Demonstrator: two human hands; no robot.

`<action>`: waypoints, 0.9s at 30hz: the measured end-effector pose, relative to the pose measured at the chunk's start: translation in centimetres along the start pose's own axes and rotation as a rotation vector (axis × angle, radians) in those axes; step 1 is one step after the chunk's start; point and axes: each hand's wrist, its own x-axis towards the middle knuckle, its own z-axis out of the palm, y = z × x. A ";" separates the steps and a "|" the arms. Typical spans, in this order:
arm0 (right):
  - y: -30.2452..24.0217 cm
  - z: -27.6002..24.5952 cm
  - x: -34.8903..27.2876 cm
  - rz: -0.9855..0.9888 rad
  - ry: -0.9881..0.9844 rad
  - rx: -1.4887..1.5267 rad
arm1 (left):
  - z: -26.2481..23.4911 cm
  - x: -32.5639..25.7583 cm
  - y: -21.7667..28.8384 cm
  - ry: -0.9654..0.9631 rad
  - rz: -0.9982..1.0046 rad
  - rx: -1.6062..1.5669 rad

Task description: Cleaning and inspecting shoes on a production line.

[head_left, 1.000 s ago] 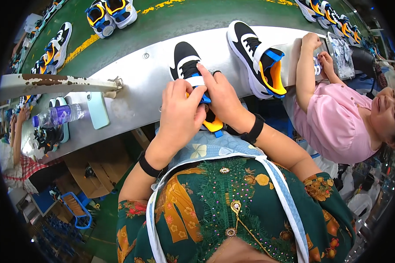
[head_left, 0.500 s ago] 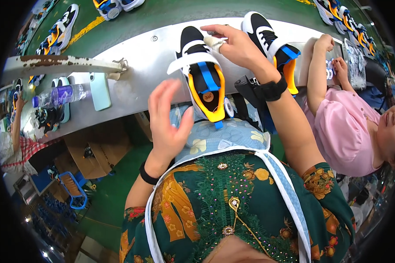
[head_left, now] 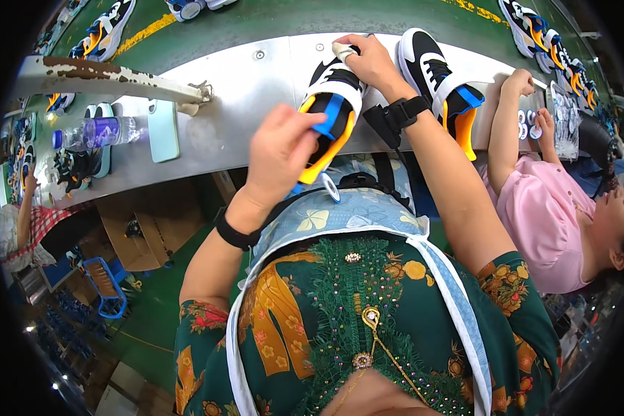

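A black-and-white sneaker [head_left: 338,87] with an orange lining sits tilted at the front edge of the metal bench, its toe pointing away from me. Around its toe my right hand [head_left: 373,64] is closed, with a pale covering on one finger. My left hand [head_left: 279,147], slightly blurred, pinches the blue strip [head_left: 333,107] at the shoe's opening. Below the heel hangs a round white tag [head_left: 331,187]. Just right of my right hand stands a second sneaker [head_left: 433,69] of the same kind, touched by neither hand.
A worn metal bar [head_left: 118,82] crosses the bench at left, near a phone [head_left: 163,132] and a water bottle [head_left: 93,133]. At right a co-worker in pink [head_left: 544,208] handles small round pieces beside a clear plastic bag [head_left: 564,121]. More shoes [head_left: 104,31] line the floor beyond.
My left hand has gone from open beside the shoe to pinching its blue strip. The right hand has closed on the toe, and the shoe has shifted right and tilted.
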 end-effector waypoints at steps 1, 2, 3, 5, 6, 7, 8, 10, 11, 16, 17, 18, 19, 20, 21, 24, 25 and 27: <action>1.0 0.5 -0.1 -0.025 0.082 0.001 | -0.3 0.0 0.4 0.066 -0.170 -0.098; 2.0 0.8 0.0 -0.051 0.165 0.002 | -0.3 -0.9 -0.5 0.092 -0.197 -0.056; 1.4 1.2 -1.1 -0.048 0.253 -0.027 | -0.3 -1.3 -0.2 0.105 -0.153 -0.075; 1.9 0.5 -0.6 -0.096 0.263 -0.091 | -0.5 -1.7 0.4 0.122 -0.109 -0.095; 2.3 0.0 -0.9 -0.133 0.278 -0.151 | -0.8 -2.0 0.8 0.180 -0.131 -0.122; 1.4 -1.1 -1.5 -0.206 0.267 -0.330 | -1.6 -2.3 1.1 0.244 -0.155 -0.146; -1.1 -3.1 -2.6 -0.191 0.114 -0.335 | -2.7 -2.9 2.1 0.198 -0.278 -0.240; -1.8 -5.6 -3.6 -0.286 -0.287 -0.079 | -3.5 -4.0 2.2 0.084 -0.314 -0.208; -2.7 -7.1 -4.1 -0.308 -0.441 -0.095 | -3.4 -4.1 2.1 0.095 -0.313 -0.210; -3.1 -5.6 -4.6 -0.668 -0.440 -0.247 | -2.4 -2.1 2.8 -0.021 -0.404 -0.155; -2.7 -4.1 -4.3 -0.690 -0.441 -0.208 | -2.1 -1.8 2.5 -0.054 -0.499 -0.244; -3.2 -3.1 -4.0 -0.611 -0.541 -0.170 | -1.9 -1.6 1.9 -0.078 -0.603 -0.306; -3.3 -2.9 -3.9 -0.616 -0.493 -0.156 | -1.8 -1.1 1.9 -0.034 -0.662 -0.438; -3.5 -2.8 -3.9 -0.619 -0.446 -0.139 | -1.6 -0.6 2.0 0.009 -0.719 -0.571; -4.4 -2.5 -4.6 -0.595 -0.346 -0.224 | -1.5 -0.4 1.9 0.117 -0.639 -0.676; -7.5 -2.5 -7.2 -0.615 0.064 -0.319 | -1.6 0.2 1.8 0.250 -0.491 -0.815; -7.9 -2.1 -8.4 -0.597 0.178 -0.347 | -1.2 0.3 1.8 0.287 -0.449 -0.867; -6.9 -0.8 -10.4 -0.574 0.241 -0.388 | -0.3 0.1 0.4 0.281 -0.461 -0.919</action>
